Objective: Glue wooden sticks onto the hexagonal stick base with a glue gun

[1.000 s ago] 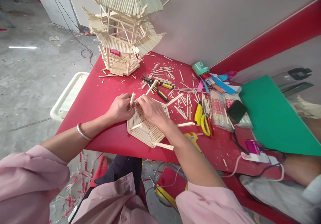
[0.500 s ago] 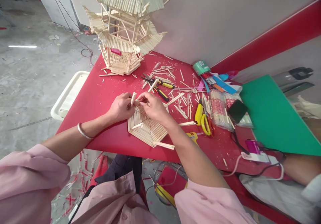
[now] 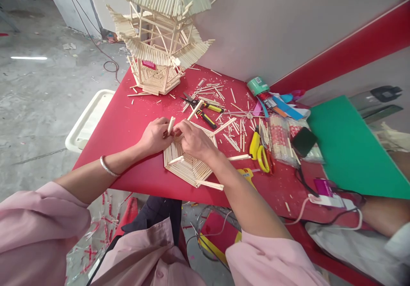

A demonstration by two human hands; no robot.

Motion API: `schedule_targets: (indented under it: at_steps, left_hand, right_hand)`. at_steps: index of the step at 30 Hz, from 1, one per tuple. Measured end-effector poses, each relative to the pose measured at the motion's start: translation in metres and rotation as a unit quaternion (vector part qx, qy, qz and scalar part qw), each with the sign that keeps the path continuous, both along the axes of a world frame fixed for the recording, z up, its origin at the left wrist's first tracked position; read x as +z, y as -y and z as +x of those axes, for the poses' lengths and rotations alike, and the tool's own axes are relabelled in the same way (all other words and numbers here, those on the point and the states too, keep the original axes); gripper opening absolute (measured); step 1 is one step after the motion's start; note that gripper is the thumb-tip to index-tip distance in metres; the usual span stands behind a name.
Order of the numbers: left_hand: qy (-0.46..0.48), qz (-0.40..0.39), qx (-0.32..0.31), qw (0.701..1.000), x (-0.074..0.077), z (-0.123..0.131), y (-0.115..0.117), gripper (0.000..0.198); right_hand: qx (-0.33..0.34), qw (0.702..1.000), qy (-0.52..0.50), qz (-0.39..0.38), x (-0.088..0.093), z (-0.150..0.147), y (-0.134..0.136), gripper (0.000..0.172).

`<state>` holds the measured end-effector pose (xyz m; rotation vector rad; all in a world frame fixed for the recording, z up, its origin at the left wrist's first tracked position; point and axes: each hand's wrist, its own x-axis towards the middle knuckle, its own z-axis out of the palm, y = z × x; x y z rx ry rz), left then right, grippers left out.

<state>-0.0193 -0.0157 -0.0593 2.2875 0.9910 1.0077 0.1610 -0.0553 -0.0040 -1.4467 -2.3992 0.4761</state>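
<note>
A flat hexagonal panel of pale wooden sticks [image 3: 187, 164] lies near the front edge of the red table [image 3: 128, 119]. My left hand [image 3: 155, 135] rests at the panel's far left corner, fingers curled round a short wooden stick [image 3: 170, 125] that stands up between them. My right hand [image 3: 194, 140] lies over the panel's far part, its fingertips pinched against the same corner, touching the left hand. What the right fingers pinch is hidden. A silver bangle [image 3: 106, 167] is on my left wrist.
A tall stick pagoda [image 3: 160, 38] stands at the table's far left. Black-and-yellow pliers [image 3: 200, 109], yellow scissors [image 3: 261, 151], loose sticks [image 3: 235, 128], a stick packet [image 3: 280, 138], a glue gun [image 3: 246, 176], green board [image 3: 349, 149] and another person's arm [image 3: 382, 213] lie right. A white tray [image 3: 85, 121] sits left.
My right hand, lifted slightly half a second ago, has lowered back onto the panel's far corner. The left hand and its stick have barely moved.
</note>
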Motion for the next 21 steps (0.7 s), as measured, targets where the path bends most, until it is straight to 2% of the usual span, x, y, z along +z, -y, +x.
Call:
schedule_targets:
  at_steps: [6, 15, 21]
  left_hand:
    - [0.0, -0.001, -0.002, 1.0, -0.0003, -0.0005, -0.0006, 0.01]
    - [-0.012, -0.008, 0.009, 1.0, -0.0011, 0.0002, -0.0004, 0.009]
    - [-0.002, -0.005, 0.003, 1.0, -0.0012, 0.0007, -0.0007, 0.009]
  right_hand:
    - [0.026, 0.998, 0.06, 0.025, 0.0018, -0.0002, 0.0019, 0.039]
    - [0.039, 0.994, 0.093, 0.038, -0.0046, 0.0013, 0.0015, 0.038]
    - [0.048, 0.995, 0.084, 0.035, -0.0025, -0.001, -0.0001, 0.037]
